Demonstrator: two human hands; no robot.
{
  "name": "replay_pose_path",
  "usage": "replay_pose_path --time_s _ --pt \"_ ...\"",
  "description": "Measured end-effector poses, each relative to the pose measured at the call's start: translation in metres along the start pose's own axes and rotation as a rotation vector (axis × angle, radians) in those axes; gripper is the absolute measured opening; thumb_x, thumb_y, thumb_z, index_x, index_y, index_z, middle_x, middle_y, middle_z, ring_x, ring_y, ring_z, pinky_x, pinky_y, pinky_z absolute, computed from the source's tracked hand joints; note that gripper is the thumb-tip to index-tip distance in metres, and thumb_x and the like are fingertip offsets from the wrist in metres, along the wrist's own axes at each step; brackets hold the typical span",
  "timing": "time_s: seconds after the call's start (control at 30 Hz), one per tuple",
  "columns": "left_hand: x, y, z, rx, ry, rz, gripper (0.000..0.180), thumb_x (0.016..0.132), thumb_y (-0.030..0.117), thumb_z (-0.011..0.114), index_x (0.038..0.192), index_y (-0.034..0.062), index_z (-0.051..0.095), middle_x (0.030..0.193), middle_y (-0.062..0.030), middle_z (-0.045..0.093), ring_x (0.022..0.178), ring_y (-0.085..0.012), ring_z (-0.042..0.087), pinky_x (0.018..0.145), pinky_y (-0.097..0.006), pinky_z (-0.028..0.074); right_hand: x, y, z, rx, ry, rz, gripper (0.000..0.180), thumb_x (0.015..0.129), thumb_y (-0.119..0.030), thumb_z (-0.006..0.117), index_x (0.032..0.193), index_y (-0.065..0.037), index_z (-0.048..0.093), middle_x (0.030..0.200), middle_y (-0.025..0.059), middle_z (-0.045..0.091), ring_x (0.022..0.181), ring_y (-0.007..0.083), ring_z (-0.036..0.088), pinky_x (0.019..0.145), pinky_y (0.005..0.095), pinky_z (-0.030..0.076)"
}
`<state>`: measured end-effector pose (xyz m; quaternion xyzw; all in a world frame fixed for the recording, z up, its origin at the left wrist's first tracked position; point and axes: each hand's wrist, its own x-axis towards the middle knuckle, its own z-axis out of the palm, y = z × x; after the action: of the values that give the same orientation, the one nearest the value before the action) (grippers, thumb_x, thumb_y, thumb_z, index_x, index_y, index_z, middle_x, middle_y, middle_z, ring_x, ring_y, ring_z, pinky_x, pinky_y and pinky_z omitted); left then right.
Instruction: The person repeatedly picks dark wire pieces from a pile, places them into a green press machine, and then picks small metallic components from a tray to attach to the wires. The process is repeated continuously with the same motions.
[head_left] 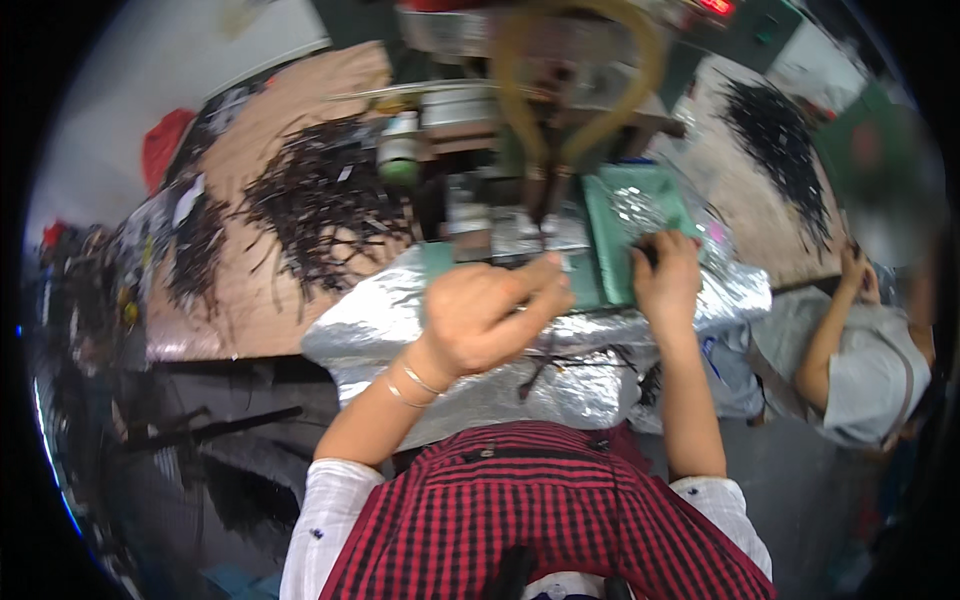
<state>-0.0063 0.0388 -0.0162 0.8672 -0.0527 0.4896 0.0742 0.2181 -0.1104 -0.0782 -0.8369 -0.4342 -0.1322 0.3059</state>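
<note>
My left hand [485, 318], with two thin bangles at the wrist, is closed in a pinch just in front of a small metal fixture [516, 238]. What the pinch holds is too small and blurred to make out. My right hand [668, 280] rests at the green tray [610, 255], fingers bent over its near right part and thumb apart from them. Shiny small pieces [638, 208] lie in the tray, beyond my fingers. Silver foil sheeting [375, 312] covers the table edge under both hands. Several thin dark strands [560, 362] lie on the foil in front of me.
A machine with a thick yellowish hose loop [648, 70] stands ahead. Heaps of dark short cables [325, 195] cover the left table, and another dark heap [775, 135] lies at right. A green-and-white bottle [399, 155] stands left of the machine. Another person [865, 365] sits at right.
</note>
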Motion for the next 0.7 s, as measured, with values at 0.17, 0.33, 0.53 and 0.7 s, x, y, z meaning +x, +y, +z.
replay_pose_path --time_s 0.17,0.33,0.53,0.7 --pt "-0.026 0.019 -0.029 0.118 -0.020 -0.154 0.033 0.078 0.007 0.081 0.111 0.0088 0.077 0.117 -0.0127 0.077 0.069 -0.0153 0.067 0.057 -0.026 0.051 -0.007 0.014 0.008 0.169 -0.018 0.109 0.011 0.088 -0.003 0.069 0.099 -0.002 0.067 0.097 0.0185 0.069 0.094 0.0414 0.064 0.093 0.0490 0.048" --pt "-0.046 -0.014 -0.092 0.292 0.249 -0.565 0.020 0.085 -0.012 0.072 0.103 -0.0025 0.074 0.103 -0.0137 0.076 0.090 -0.0249 0.072 0.076 -0.031 0.057 -0.006 0.008 -0.004 0.116 0.145 -0.054 0.018 0.091 -0.002 0.066 0.107 -0.004 0.073 0.098 0.0154 0.071 0.096 0.0381 0.065 0.096 0.0456 0.049" --pt "-0.065 -0.103 -0.065 0.488 0.022 -0.650 0.012 0.089 0.012 0.078 0.098 0.0044 0.075 0.106 -0.0133 0.069 0.091 -0.0324 0.068 0.079 -0.037 0.055 -0.001 -0.004 0.007 0.130 0.120 -0.086 0.014 0.086 -0.001 0.070 0.097 -0.005 0.077 0.090 0.0123 0.069 0.088 0.0341 0.065 0.080 0.0441 0.052" --pt "-0.101 -0.149 -0.008 0.809 -0.281 -1.039 0.030 0.078 0.029 0.087 0.086 0.0032 0.074 0.098 -0.0152 0.066 0.089 -0.0370 0.066 0.078 -0.048 0.053 -0.010 0.005 -0.007 0.112 0.191 0.021 0.013 0.085 -0.001 0.071 0.097 -0.005 0.076 0.092 0.0125 0.070 0.090 0.0345 0.066 0.082 0.0435 0.052"
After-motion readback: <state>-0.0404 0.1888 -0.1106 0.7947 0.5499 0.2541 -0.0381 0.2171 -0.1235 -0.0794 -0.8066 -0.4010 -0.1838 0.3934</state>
